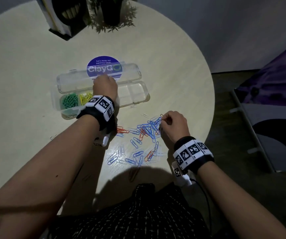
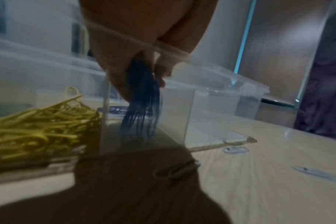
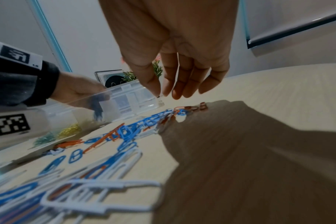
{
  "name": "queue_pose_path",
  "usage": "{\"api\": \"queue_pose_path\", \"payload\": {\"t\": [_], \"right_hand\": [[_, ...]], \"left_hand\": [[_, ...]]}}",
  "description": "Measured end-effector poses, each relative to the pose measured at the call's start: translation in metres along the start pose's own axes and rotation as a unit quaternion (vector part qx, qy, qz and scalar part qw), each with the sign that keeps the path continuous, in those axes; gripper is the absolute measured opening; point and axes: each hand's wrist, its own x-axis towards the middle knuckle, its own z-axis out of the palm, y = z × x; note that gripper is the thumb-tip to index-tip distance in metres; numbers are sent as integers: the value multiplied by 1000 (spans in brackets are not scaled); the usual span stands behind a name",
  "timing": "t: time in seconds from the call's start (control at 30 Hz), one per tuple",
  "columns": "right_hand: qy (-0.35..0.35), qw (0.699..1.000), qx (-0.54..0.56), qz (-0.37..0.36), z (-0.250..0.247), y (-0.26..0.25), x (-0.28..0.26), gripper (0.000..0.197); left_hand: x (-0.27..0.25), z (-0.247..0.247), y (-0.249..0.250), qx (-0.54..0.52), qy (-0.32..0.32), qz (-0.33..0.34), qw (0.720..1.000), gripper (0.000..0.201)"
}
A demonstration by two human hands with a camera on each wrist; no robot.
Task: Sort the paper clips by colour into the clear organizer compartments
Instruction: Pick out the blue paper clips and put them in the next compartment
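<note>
Loose clips (image 1: 138,144): blue, white, orange, scattered nearest on table (image 1: 26,66). Right hand (image 1: 173,125): thumb and forefinger pinched at the heap's far edge; contents indiscernible. Left hand (image 2: 136,50): pinching blue clips (image 2: 142,109) over organizer (image 1: 138,94) compartment beside yellow clips (image 2: 38,128). Risk: spill into yellow if released off-centre.

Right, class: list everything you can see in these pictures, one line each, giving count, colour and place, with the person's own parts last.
Table: one, pale wood, round.
Organizer: one, clear, lid open, mid-table.
Green clips: a pile, leftmost compartment.
Yellow clips: a pile, next compartment.
Loose clips: many, blue, white, orange, on table before organizer.
Sticker: one, purple, round, beneath lid.
Plant: one, green, far edge.
Left hand: pinches blue clips in the compartment beside the yellow ones.
Right hand: over loose clips; hold unclear.
</note>
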Motion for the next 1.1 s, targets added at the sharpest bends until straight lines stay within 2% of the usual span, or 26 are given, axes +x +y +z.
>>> {"api": "queue_pose_path", "payload": {"t": [0.33,0.4,0.47,0.57,0.67,0.73,0.8,0.9,1.0,1.1], "right_hand": [[-109,984,-109,-94,13,-22,1,24],[-121,976,-145,-107,15,-25,-1,21],[-121,976,-150,-103,17,-27,-4,16],[-100,987,-104,-67,16,-27,-5,13],[-65,996,-50,-26,13,-19,-4,14],[-51,997,-53,-31,11,-15,-7,13],[-60,993,-80,-61,11,-15,-11,20],[-80,988,-105,-86,13,-18,-13,28],[-85,987,-116,-74,12,-17,-10,20],[-98,986,-128,-50,8,-18,-10,10]], "left_hand": [[-9,-2,-2,7,48,37,998,40],[-14,-4,0,-18,62,64,996,38],[-25,-5,3,-52,63,123,989,35],[-48,3,3,-67,8,199,978,30],[-67,21,-6,-15,-111,237,965,22],[-79,32,-14,47,-178,258,948,18],[-91,39,-22,116,-226,278,926,16],[-102,43,-30,186,-240,325,896,25],[-106,40,-33,222,-220,370,875,21],[-106,34,-36,272,-212,362,866,18]]}}
